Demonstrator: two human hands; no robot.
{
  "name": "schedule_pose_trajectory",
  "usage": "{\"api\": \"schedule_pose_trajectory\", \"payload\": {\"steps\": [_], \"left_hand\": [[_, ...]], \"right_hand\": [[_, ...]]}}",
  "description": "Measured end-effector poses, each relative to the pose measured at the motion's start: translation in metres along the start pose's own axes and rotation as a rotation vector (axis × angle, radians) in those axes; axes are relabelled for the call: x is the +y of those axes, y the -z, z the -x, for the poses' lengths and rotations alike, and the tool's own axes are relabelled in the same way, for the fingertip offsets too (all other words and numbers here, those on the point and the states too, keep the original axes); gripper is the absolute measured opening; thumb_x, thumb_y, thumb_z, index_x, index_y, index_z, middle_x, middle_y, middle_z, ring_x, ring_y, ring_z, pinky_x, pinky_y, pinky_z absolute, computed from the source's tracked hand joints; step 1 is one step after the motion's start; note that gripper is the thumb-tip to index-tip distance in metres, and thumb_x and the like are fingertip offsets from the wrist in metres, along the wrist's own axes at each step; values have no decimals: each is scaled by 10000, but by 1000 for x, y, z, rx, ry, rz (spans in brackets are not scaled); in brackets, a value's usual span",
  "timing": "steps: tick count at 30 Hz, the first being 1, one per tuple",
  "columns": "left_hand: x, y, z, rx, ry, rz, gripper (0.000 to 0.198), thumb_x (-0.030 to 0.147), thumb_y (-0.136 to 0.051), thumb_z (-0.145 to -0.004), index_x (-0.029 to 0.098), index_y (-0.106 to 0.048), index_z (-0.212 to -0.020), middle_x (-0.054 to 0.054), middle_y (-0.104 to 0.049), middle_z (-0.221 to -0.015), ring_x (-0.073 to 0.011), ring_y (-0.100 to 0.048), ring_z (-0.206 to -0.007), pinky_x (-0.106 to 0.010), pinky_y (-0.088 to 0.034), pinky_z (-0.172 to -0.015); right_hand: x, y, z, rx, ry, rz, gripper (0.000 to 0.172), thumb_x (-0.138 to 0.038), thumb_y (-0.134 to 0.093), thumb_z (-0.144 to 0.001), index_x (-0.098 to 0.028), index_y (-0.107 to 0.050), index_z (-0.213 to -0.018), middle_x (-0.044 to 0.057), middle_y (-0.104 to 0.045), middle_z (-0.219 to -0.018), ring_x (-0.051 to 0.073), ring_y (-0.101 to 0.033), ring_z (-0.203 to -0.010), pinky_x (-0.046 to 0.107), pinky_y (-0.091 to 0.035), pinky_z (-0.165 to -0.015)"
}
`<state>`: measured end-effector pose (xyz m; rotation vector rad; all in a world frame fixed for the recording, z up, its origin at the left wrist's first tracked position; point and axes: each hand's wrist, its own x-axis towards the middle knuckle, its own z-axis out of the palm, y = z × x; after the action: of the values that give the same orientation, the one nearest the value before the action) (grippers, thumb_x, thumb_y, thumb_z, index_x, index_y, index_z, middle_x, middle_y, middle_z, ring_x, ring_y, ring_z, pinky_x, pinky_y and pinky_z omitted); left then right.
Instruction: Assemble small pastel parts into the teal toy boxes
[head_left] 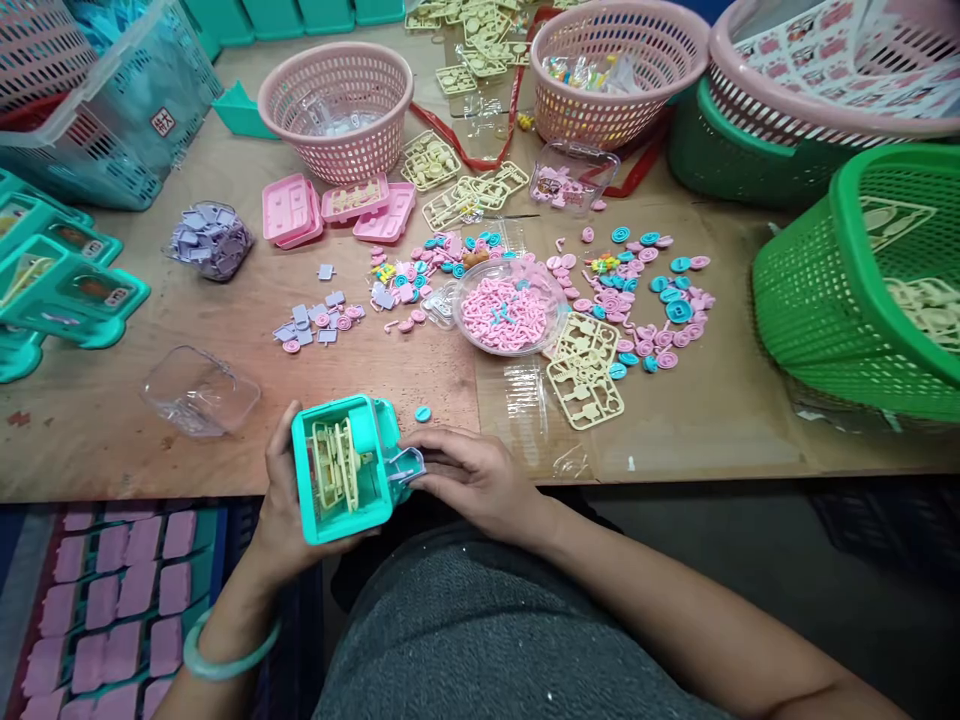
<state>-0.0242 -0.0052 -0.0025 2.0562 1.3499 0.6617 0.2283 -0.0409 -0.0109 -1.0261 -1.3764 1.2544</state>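
Note:
My left hand (281,500) grips a teal plastic toy box (346,468) from its left side, holding it at the table's near edge. Cream plastic part frames sit inside the box. My right hand (472,478) rests against the box's right side, its fingers pinched on a small lavender piece (409,463) at the box's edge. A jade bangle (225,655) circles my left wrist. One teal disc (423,413) lies on the table just beyond the box.
A clear bowl of pink hooks (504,310) sits mid-table among scattered pink and teal discs (645,300) and cream frames (585,380). Pink baskets (337,105), green baskets (862,280), an empty clear tub (199,392) and stacked teal boxes (60,285) surround it. A crate of pink pieces (112,600) stands below left.

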Motion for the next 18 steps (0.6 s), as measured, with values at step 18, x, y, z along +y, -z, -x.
{"api": "schedule_pose_trajectory", "payload": {"steps": [18], "left_hand": [[6, 0, -8, 5, -132, 42, 1388, 555, -909, -545, 255, -64, -1604, -196, -445, -1470, -348, -641, -1175, -473, -588, -939]], "right_hand": [[-2, -11, 8, 43, 279, 505, 397, -165, -536, -991, -204, -527, -1386, 114, -703, -1206, 215, -671, -1157, 402, -604, -992]]}}
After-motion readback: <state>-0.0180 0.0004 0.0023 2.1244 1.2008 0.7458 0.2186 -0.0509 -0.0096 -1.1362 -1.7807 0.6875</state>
